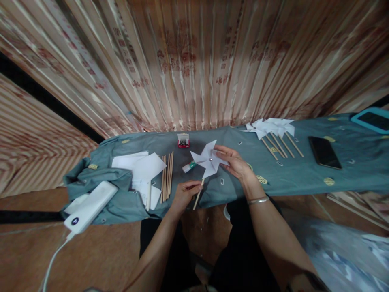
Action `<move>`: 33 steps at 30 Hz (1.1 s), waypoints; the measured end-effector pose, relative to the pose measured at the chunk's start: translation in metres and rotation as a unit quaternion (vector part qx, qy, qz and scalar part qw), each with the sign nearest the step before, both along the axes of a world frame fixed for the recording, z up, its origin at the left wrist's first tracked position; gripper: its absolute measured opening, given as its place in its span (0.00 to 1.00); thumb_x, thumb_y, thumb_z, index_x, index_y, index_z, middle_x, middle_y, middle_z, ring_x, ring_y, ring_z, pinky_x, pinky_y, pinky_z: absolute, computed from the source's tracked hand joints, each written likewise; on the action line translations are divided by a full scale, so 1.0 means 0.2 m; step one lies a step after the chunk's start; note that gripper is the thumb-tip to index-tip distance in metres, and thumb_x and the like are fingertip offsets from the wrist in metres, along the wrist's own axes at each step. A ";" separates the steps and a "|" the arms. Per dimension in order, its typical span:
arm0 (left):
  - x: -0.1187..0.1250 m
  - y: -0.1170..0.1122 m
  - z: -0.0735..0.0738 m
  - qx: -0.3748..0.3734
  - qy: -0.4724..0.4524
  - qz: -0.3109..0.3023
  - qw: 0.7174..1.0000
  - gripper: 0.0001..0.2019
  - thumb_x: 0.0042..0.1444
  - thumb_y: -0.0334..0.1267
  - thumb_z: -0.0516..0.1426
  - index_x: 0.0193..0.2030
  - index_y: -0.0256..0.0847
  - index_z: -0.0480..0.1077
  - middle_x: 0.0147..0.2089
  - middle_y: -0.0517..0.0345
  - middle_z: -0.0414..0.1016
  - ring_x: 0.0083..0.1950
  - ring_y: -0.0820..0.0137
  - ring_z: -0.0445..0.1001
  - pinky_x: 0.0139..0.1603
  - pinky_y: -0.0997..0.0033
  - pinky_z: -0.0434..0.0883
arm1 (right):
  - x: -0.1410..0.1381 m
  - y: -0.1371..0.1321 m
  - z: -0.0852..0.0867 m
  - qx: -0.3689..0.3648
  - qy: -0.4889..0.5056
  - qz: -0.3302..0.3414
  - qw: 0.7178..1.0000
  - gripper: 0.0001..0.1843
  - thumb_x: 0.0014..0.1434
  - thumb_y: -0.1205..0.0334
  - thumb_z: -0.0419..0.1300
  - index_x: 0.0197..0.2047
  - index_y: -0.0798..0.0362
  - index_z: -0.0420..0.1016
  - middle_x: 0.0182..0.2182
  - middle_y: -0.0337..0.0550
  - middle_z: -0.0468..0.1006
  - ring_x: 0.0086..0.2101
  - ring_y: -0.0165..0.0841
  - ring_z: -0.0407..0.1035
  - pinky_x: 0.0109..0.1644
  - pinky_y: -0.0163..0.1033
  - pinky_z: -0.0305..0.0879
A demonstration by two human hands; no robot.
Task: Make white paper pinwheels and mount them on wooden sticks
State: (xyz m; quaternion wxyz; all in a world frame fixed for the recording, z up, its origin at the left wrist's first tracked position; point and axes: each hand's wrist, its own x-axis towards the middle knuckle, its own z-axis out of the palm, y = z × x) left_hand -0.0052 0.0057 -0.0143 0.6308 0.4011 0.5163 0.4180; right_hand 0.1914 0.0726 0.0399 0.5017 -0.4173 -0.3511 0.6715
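Observation:
A white paper pinwheel [209, 159] with a silver pin at its centre is held up over the cloth-covered table. My left hand [186, 194] pinches its thin wooden stick [198, 196] below the paper. On the other side, the fingers of my right hand [232, 161] are closed on a paper blade at the right edge. Behind the pinwheel lies a glue stick [189, 166] with a green label. A small red box of pins [183, 141] stands open farther back. Several loose wooden sticks [167, 176] lie side by side to the left of my hands.
White paper sheets [130, 161] lie at the left, near a white power bank [91, 207] with a cable. Several pinwheels [270, 127] rest at the back right, beside a black phone [324, 152]. A blue-framed device [372, 120] sits at the far right. A curtain [194, 65] hangs behind the table.

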 end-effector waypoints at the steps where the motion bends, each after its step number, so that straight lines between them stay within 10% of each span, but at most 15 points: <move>1: 0.00 0.00 0.00 0.000 -0.005 0.003 1.000 0.15 0.34 0.44 0.69 0.30 0.39 0.81 0.26 0.57 0.77 0.26 0.74 0.67 0.29 0.74 0.62 | -0.01 0.00 0.00 0.001 0.005 -0.001 1.000 0.20 0.40 0.60 0.73 0.40 0.49 0.80 0.32 0.40 0.83 0.29 0.30 0.75 0.34 0.32 0.70; 33: 0.01 0.00 -0.04 -0.019 -0.042 0.047 0.998 0.15 0.32 0.42 0.70 0.30 0.39 0.81 0.24 0.58 0.76 0.26 0.74 0.66 0.30 0.74 0.62 | -0.03 0.01 -0.06 -0.004 0.011 -0.086 0.996 0.20 0.40 0.50 0.73 0.36 0.49 0.81 0.30 0.41 0.83 0.28 0.32 0.74 0.31 0.35 0.71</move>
